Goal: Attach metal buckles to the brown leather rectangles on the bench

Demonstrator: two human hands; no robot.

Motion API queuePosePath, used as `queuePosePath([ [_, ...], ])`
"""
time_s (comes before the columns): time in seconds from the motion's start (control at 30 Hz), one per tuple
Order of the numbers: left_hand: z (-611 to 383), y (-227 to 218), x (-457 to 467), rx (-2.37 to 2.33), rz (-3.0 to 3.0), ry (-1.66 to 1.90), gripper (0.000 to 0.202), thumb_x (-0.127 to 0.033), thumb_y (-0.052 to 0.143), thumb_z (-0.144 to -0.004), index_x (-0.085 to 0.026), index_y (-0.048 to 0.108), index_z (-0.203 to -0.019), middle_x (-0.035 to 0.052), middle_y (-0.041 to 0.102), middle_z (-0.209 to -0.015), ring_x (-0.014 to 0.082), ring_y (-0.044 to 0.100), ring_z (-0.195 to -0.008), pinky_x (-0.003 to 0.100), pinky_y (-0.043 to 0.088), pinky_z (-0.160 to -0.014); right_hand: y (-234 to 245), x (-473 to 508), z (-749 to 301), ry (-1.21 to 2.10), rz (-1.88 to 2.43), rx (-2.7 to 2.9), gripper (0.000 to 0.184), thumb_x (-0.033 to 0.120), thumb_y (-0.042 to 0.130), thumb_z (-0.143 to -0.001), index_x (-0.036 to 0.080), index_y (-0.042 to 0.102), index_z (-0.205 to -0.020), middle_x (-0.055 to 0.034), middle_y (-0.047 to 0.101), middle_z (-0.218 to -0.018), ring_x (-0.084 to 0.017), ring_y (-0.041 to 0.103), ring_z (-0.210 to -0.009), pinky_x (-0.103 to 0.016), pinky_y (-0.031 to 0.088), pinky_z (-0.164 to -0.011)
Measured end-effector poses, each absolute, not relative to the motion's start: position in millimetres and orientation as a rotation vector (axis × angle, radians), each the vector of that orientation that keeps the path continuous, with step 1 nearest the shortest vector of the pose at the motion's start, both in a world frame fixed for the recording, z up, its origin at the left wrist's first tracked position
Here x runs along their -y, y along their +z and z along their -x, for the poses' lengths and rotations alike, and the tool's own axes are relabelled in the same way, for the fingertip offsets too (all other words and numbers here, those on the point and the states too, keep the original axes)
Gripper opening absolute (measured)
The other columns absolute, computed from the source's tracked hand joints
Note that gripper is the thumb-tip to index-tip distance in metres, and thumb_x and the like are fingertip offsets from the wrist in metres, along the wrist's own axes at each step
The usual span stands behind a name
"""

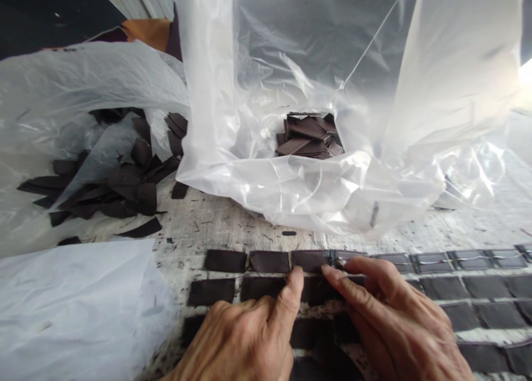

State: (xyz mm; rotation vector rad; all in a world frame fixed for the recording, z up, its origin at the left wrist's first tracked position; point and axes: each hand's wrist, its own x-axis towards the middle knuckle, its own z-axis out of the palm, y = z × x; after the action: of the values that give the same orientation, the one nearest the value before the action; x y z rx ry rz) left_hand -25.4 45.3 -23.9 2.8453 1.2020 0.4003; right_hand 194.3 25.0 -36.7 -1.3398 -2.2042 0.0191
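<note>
A row of small dark brown leather-like pieces lies nearest the plastic bag. My left hand rests its stretched index fingertip on the lower edge of one dark piece, its other fingers bent. My right hand is just beside it, thumb and finger brought close together at that piece's right end. A small shiny bit shows between these fingertips, too small to name. Rightward along the same row, pieces carry pale, shiny lines. Both hands partly cover the lower rows of dark pieces.
A clear plastic bag stands behind the rows, with stacked brown pieces inside. At left, another bag holds loose dark pieces. A white sheet lies at front left. Dark scraps litter the pale tabletop.
</note>
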Motion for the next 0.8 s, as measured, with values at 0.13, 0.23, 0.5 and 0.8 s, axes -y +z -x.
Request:
queuePosePath([
  [0.13, 27, -24, -44, -1.187, -2.822, 0.413, 0.061, -0.005, 0.036, -0.069, -0.011, 0.049, -0.129, -0.0067, 0.067, -0.063, 0.0131, 0.06, -0.042, 0.028, 0.045, -0.038, -38, -21, -195, -0.031, 1.357, 2.268, 0.042, 0.007, 0.043, -0.079, 0.017, 0.069, -0.11, -0.014, 0.068, -0.098, -0.02, 0.072, -0.077, -0.026, 0.06, -0.059],
  [0.23, 27, -21, -41, -1.218, -2.8, 0.323, 0.061, -0.005, 0.036, -0.071, -0.011, 0.047, -0.131, -0.0058, 0.069, -0.068, 0.0138, 0.062, -0.047, 0.029, 0.047, -0.041, -39, -18, -194, -0.098, 1.396, 2.304, 0.044, 0.009, 0.041, -0.08, 0.016, 0.067, -0.115, -0.0152, 0.068, -0.1, -0.023, 0.072, -0.079, -0.029, 0.06, -0.055],
  [0.5, 27, -21, -38, -1.198, -2.814, 0.31, 0.064, -0.005, 0.036, -0.072, -0.01, 0.04, -0.135, -0.0042, 0.071, -0.078, 0.0137, 0.062, -0.051, 0.03, 0.046, -0.043, -42, -18, -184, -0.107, 1.494, 2.272, 0.046, 0.009, 0.039, -0.083, 0.013, 0.06, -0.123, -0.0171, 0.065, -0.1, -0.023, 0.069, -0.069, -0.033, 0.059, -0.051],
  [0.8, 28, -15, -38, -1.222, -2.816, 0.209, 0.066, -0.004, 0.039, -0.072, -0.011, 0.037, -0.138, -0.0027, 0.07, -0.078, 0.0144, 0.063, -0.054, 0.028, 0.051, -0.05, -35, -17, -192, 0.144, 1.465, 2.101, 0.039, 0.009, 0.041, -0.086, 0.016, 0.058, -0.121, -0.0101, 0.059, -0.098, -0.014, 0.068, -0.074, -0.02, 0.058, -0.06],
])
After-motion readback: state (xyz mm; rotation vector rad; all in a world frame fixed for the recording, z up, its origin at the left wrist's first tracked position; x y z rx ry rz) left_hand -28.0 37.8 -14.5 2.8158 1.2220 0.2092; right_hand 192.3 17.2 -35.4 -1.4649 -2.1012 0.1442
